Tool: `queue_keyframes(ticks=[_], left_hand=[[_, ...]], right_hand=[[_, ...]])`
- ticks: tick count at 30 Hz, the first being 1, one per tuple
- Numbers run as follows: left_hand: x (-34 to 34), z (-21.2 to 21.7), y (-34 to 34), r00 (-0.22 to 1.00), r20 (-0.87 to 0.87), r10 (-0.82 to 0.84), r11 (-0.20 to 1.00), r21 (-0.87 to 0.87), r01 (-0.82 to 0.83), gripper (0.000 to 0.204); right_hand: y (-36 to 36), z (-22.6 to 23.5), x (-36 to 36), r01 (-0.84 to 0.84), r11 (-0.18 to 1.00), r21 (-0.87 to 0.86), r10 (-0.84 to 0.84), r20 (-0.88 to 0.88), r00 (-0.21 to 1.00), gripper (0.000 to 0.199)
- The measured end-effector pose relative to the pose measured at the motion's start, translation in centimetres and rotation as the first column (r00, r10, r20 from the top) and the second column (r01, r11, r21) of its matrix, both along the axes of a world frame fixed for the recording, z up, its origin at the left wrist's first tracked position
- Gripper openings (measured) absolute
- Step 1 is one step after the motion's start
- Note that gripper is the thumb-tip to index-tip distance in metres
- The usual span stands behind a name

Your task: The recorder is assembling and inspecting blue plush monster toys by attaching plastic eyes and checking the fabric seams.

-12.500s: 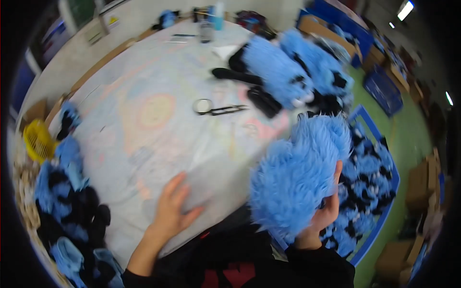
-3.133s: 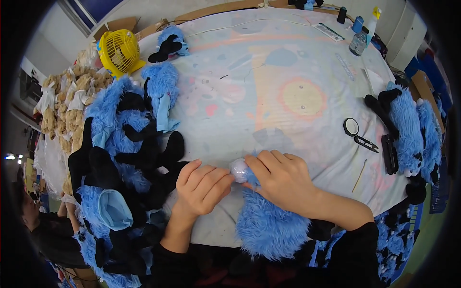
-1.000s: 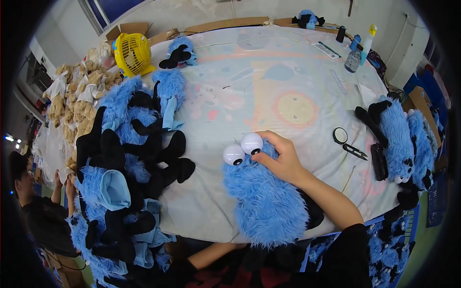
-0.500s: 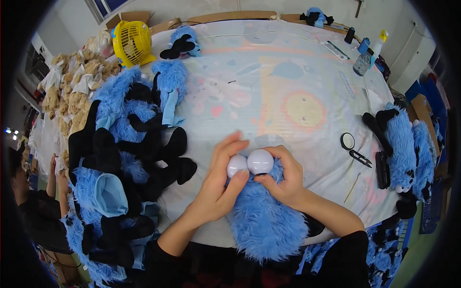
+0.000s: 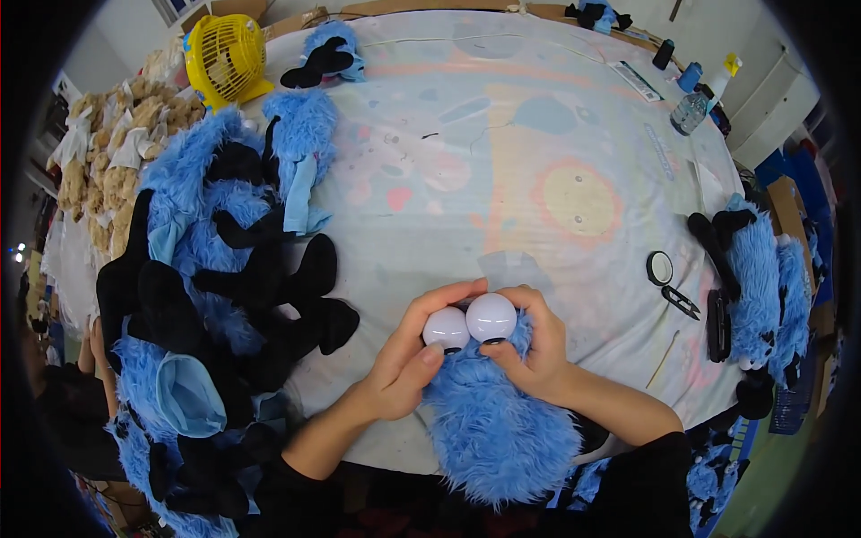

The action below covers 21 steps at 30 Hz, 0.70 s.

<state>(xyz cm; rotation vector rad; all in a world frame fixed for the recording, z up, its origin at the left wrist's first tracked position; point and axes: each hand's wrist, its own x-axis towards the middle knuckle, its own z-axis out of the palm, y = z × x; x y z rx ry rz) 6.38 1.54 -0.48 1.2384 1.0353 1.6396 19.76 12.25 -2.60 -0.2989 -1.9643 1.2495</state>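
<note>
Left hand (image 5: 408, 359): fingers curled around the left white eye (image 5: 446, 328) of the blue puppet (image 5: 502, 421).
Right hand (image 5: 531, 345): closed on the right eye (image 5: 491, 316).
Puppet: at the near table (image 5: 502, 170) edge.
Pile (image 5: 215, 296): blue-black plush, left.
Scissors (image 5: 682, 300): right.

Few packages or labels show. Far beyond the right grip (image 5: 529, 345), near the far right edge of the tabletop (image 5: 502, 143), stands a clear plastic bottle (image 5: 691, 112) with a blue band and a white and yellow nozzle top. Just left of it, further from that grip, lies a long narrow flat strip (image 5: 635, 81), pale with dark print too small to make out. Off the tabletop's far side, beyond the left grip (image 5: 408, 359), brown cardboard boxes (image 5: 305, 18) sit along the edge. No signs or screens can be told.
</note>
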Motion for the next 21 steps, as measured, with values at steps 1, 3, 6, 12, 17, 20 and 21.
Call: queue_keyframes(ticks=[1,3,6,12,17,20,21], left_hand=[[0.1,-0.1,0.0,1.000,0.004,0.000,1.000,-0.003,0.000,0.043],[0.2,-0.5,0.0,0.990,-0.117,0.075,0.997,-0.026,-0.078,0.040],[0.3,-0.8,-0.3,0.960,-0.237,0.147,0.986,-0.040,-0.161,0.037],[-0.3,-1.5,-0.8,0.986,-0.084,0.145,0.987,-0.059,-0.150,0.029],[-0.7,-1.6,-0.4,0.996,0.004,0.087,0.996,-0.006,-0.087,0.030],[0.1,-0.7,-0.2,0.978,-0.118,0.170,0.985,-0.008,-0.173,0.032],[0.4,-0.5,-0.1,0.979,-0.119,0.168,0.985,-0.008,-0.170,0.032]], right_hand=[[0.0,0.0,0.0,0.000,1.000,-0.003,0.000,0.004,1.000,0.045],[0.1,0.2,-0.1,0.006,0.998,0.067,-0.005,-0.005,1.000,0.045],[0.1,0.3,-0.2,0.009,0.991,0.135,-0.007,-0.016,1.000,0.046],[-0.2,0.2,-0.4,0.027,0.953,0.302,-0.020,-0.025,0.999,0.047],[-0.2,0.1,-0.4,0.035,0.953,0.300,-0.026,-0.032,0.999,0.046],[0.1,0.0,-0.2,0.031,0.967,0.253,-0.025,-0.028,0.999,0.046],[0.1,0.1,-0.1,0.034,0.967,0.253,-0.027,-0.028,0.999,0.046]])
